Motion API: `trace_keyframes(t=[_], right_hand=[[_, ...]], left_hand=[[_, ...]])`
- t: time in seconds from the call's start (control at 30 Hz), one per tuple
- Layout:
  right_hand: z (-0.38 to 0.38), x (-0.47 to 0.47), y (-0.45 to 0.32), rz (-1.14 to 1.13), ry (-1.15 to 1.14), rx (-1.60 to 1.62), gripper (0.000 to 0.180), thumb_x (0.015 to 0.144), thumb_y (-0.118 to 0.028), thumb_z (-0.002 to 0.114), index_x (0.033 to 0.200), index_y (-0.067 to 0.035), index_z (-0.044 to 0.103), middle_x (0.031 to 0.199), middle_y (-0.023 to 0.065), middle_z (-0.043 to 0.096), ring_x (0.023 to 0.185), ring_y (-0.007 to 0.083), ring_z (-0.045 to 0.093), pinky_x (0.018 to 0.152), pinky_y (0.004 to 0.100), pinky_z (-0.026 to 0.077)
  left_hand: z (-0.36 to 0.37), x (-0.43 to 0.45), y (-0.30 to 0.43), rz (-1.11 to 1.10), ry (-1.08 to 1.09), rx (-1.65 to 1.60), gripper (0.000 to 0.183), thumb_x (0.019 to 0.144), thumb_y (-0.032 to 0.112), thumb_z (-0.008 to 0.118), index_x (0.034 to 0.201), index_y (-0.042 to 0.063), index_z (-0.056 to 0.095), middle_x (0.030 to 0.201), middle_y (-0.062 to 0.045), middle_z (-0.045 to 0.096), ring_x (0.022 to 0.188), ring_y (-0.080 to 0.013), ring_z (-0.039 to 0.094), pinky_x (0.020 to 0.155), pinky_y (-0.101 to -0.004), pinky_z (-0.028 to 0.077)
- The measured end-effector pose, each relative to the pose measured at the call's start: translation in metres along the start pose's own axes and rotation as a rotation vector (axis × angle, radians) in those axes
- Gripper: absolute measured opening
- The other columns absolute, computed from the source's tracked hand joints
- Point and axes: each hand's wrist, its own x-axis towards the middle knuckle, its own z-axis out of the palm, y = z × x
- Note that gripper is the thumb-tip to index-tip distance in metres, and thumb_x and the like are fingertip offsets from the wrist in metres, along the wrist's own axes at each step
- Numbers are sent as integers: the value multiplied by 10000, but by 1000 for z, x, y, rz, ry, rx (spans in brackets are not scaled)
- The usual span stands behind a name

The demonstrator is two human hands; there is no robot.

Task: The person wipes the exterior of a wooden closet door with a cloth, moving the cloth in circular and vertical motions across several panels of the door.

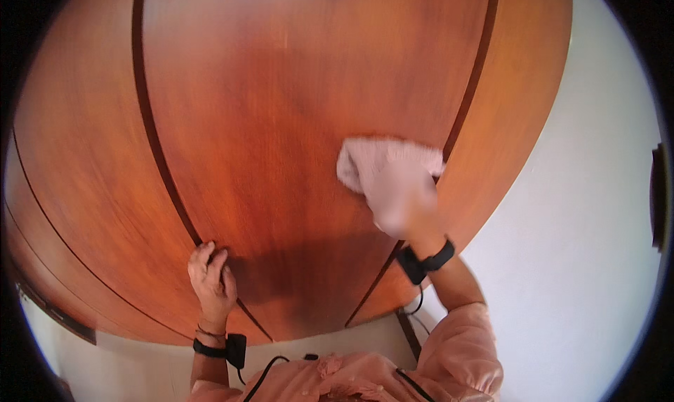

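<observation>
A pale pink cloth lies bunched against a glossy reddish-brown wooden panel. My right hand, blurred, holds it near the dark strip on the panel's right side. The cloth's far edge fans out beyond the fingers, and part of it overlaps that strip. To the lower left, my left hand has its fingertips at another dark strip. Nothing is in that hand, and its fingers are slightly bent and apart.
Right of the panel stands a pale wall, with a dark object at the rim of view. Black wrist straps with boxes and cables sit on both my wrists. A pale floor shows below the panel.
</observation>
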Motion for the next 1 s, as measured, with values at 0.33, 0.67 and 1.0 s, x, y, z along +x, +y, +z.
trace_keyframes(t=[0.33,0.67,1.0], right_hand=[[-89,262,46,16,215,-352,543,871,-288,411,1321,-5,298,1389,251,199,1268,423,199,1046,460,159],[79,88,-58,-486,-143,-91,365,705,-189,555,1067,-151,583,1187,93,504,1182,307,383,968,598,206],[137,114,-16,-519,-27,-10,205,731,-141,509,884,-38,598,982,108,573,1014,287,498,973,489,297]], left_hand=[[19,-26,-15,-1,-59,3,341,670,-29,537,996,60,583,1226,-119,442,1107,-340,424,908,-424,338],[32,-42,-29,-77,-77,-78,252,694,-37,532,926,37,598,1052,-118,559,989,-309,510,816,-375,392],[30,-105,-84,-270,-148,189,257,658,-42,542,890,50,604,971,-107,588,902,-288,541,771,-362,419]])
